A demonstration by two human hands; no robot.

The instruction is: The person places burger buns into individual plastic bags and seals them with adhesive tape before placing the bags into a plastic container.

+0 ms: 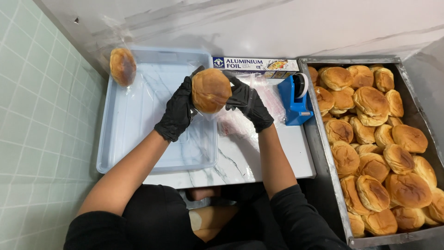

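Both my hands wear black gloves and hold one round brown bun [211, 89] inside a clear plastic bag above the marble counter. My left hand [178, 111] grips the bun's left side. My right hand [249, 104] grips its right side and the bag. Under the bun sits a pale blue plastic tray [108, 153]. A second bun wrapped in a clear bag [122, 66] lies at the tray's far left corner.
A metal tray [326, 153] on the right is piled with several brown buns [370, 139]. A blue tape dispenser [295, 99] stands beside it, a long foil box [254, 63] lies behind, and loose clear bags [273, 99] lie on the counter. Green tiled wall at left.
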